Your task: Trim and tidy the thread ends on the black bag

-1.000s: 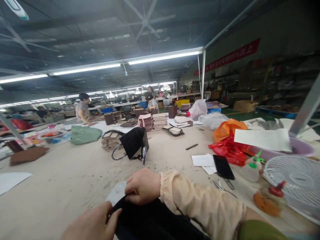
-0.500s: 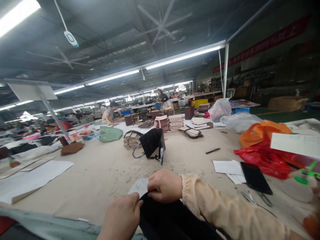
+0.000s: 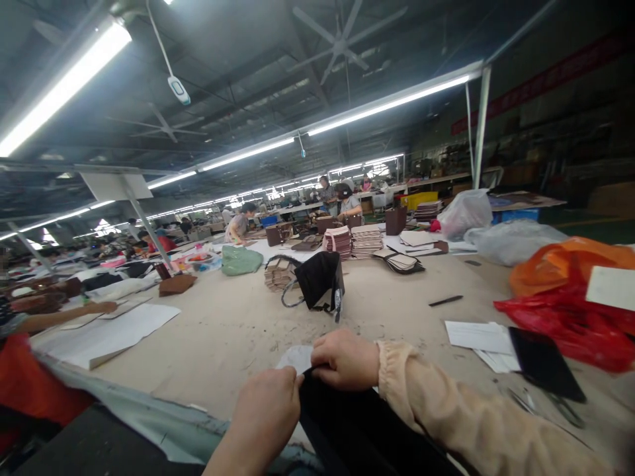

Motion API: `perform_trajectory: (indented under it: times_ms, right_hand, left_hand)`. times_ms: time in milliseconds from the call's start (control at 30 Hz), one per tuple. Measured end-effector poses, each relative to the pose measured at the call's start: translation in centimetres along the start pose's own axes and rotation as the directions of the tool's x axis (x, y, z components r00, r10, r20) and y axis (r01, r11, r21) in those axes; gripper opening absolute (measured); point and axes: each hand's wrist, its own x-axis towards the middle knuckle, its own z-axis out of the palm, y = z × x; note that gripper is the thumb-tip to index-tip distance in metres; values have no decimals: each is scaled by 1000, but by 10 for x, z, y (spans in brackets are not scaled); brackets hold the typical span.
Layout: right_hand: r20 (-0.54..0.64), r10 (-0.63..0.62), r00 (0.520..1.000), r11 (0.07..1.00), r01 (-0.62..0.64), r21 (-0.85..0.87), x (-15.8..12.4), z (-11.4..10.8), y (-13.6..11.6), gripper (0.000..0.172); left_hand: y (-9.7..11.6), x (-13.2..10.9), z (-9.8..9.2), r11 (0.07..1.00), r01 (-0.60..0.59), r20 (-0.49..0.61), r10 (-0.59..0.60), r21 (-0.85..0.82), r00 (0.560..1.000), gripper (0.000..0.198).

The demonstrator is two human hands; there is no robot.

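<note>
A piece of black fabric (image 3: 367, 430) hangs from my two hands at the table's front edge. My left hand (image 3: 270, 403) is closed on its upper corner, thumb against the edge. Just beside it, my right hand (image 3: 344, 360), in a beige elasticated sleeve, pinches the same top edge with curled fingers. The lower part of the fabric runs out of view. Behind the hands lies a pale translucent round piece (image 3: 296, 357), partly covered. Farther back stands a black bag (image 3: 320, 281) with a strap and a looped handle.
Right of my hands lie white papers (image 3: 479, 337), a black phone-like slab (image 3: 546, 363), scissors (image 3: 565, 410) and red plastic bags (image 3: 570, 330). Stacked pieces (image 3: 366, 241) and a green bundle (image 3: 241, 260) sit farther back. At left, a co-worker's arm (image 3: 74, 316) reaches over boards.
My view has turned left, so the table contents sit farther right, and a co-worker's arm shows at left. Both hands keep holding the black fabric's edge, close together.
</note>
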Motion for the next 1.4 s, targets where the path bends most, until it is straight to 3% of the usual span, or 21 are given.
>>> perform_trajectory:
  times_ms: [233, 467, 767, 1067, 1400]
  right_hand:
    - [-7, -6, 1000, 1000, 6, -5, -1, 1, 1, 16]
    - [8, 3, 1000, 999, -3, 48, -3, -3, -1, 17]
    - [33, -93, 995, 989, 88, 120, -4, -5, 1, 29]
    - [15, -78, 997, 997, 78, 30, 3, 2, 4, 15]
    - [-12, -92, 996, 996, 92, -12, 4, 2, 2, 14]
  left_hand:
    - [-1, 5, 8, 997, -16, -35, 14, -74, 999, 30]
    - [-1, 6, 15, 999, -33, -71, 32, -18, 997, 27]
    - [0, 5, 18, 996, -37, -112, 27, -80, 993, 24]
    - [-1, 7, 20, 992, -59, -131, 45, -109, 990, 24]
    - [0, 7, 20, 990, -44, -132, 26, -133, 991, 23]
